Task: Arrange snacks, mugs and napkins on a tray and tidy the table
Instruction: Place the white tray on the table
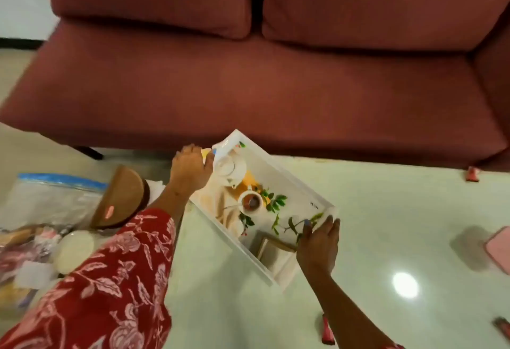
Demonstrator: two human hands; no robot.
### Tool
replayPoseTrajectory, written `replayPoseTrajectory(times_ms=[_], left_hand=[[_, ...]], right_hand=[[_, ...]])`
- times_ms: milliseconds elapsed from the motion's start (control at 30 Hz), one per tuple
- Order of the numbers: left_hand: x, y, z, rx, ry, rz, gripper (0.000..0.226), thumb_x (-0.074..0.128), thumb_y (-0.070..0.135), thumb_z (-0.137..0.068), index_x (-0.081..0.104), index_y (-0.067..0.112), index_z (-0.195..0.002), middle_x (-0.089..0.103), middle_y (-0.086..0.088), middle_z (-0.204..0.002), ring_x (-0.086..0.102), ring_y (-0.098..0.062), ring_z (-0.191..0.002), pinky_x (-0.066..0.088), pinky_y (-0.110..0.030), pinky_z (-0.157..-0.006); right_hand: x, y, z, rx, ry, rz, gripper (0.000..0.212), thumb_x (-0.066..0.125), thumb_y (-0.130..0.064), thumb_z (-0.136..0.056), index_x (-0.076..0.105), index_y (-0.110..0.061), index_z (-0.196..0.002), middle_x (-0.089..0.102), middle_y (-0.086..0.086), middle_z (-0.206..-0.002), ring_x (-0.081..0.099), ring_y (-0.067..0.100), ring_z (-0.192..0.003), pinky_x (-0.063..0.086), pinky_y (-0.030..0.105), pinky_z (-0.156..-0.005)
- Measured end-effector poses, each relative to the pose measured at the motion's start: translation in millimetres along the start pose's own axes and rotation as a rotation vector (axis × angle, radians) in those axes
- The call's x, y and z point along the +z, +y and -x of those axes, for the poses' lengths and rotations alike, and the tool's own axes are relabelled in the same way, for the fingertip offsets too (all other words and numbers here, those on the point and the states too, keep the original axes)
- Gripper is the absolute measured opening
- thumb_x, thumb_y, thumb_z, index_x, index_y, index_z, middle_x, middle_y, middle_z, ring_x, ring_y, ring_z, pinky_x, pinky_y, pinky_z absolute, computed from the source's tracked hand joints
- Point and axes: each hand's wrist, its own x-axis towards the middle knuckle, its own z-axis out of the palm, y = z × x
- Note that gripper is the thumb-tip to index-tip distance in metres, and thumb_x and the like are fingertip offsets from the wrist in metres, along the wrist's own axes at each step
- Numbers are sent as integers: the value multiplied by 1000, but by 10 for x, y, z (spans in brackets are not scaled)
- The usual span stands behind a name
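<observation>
Tray in both hands: my left hand has a closed grip on its far-left corner, and my right hand takes the near-right corner, thumb over the rim and fingers curled on the outer wall. It sits skewed on the pale counter, its left corner at or past the counter's edge; I cannot tell whether it is resting or slightly lifted.

What looks like a teapot, a cup and leaves inside seems to be a printed picture on the tray floor, so I judge the tray still empty of real snacks, mugs and napkins.

Risks from here: the glossy counter may let the tray slide if I push unevenly, and a corner grip gives poor control, so it could twist or tip off the left edge. The snack sticks lie scattered: one near my right forearm, one at the right edge, another by the sofa. Swinging the tray round could sweep the near one off the counter.

A pink cloth, perhaps a napkin, lies well to the right. To my left, a wooden board, a plastic bag, a round white piece and a clutter of packets crowd the floor side, so there is little room to draw the tray that way.
</observation>
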Motion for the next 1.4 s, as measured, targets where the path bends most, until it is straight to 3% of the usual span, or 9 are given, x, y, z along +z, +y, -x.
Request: replayPoseTrajectory(times_ms=[67,167,267,467,700,933,1100,1233,1400], left_hand=[[252,-98,-176,8,17,0,46,40,32,-95,54,-9,-111,54,-30,-120,49,-45,-112,36,-51,-100],[551,-209,-387,-53,-44,-8,61,29,43,-96,36,-5,-133,39,-27,-141,31,-40,-133,14,-50,-114],[767,-263,-538,-114,-100,59,74,21,54,-94,21,-1,-142,21,-21,-152,14,-34,-142,3,-47,-117],[839,-314,-756,-213,-153,188,81,14,65,-88,49,-1,-120,51,-27,-128,42,-43,-123,28,-48,-106],[632,-319,-639,-495,-63,510,89,16,76,-81,62,3,-99,58,-20,-111,53,-36,-105,36,-40,-89],[557,-648,282,-582,4,623,23,63,14,-83,68,0,-101,68,-23,-106,61,-38,-98,49,-44,-89],[646,-684,893,-723,-33,835,26,67,4,-80,65,-3,-105,65,-12,-99,59,-23,-73,49,-33,-64],[782,-709,1111,-805,-49,918,28,68,3,-78,65,-2,-105,65,-12,-104,62,-34,-92,52,-41,-77],[895,-750,1210,-825,0,929,29,69,3,-76,65,-2,-105,66,-18,-110,62,-31,-91,52,-46,-84]], right_hand=[[223,167,-63,133,50,-91,62,40,-30,-98,17,0,-147,16,20,-156,19,35,-143,24,46,-116],[473,409,-80,226,131,-238,52,43,-18,-97,27,1,-143,32,23,-146,33,38,-135,34,46,-106],[581,543,-96,285,181,-308,43,44,-10,-97,37,-1,-138,43,24,-133,43,36,-123,39,35,-92],[665,628,-117,317,263,-376,39,49,-13,-95,46,-6,-134,51,19,-120,53,35,-109,39,32,-89],[511,634,-198,370,251,-402,37,53,-12,-93,52,-10,-130,54,17,-120,54,35,-110,43,38,-93],[-177,829,-515,271,74,-311,33,61,-13,-88,61,-16,-122,65,13,-120,60,31,-108,49,43,-96],[-433,980,-639,195,-29,-271,32,64,-12,-87,63,-16,-119,66,10,-112,57,19,-87,44,32,-78],[-427,1112,-688,207,-65,-303,34,65,-10,-86,62,-15,-120,63,8,-116,56,22,-95,47,34,-79],[-360,1194,-744,164,-59,-304,34,66,-11,-86,62,-15,-120,62,7,-114,56,21,-94,47,34,-79]])
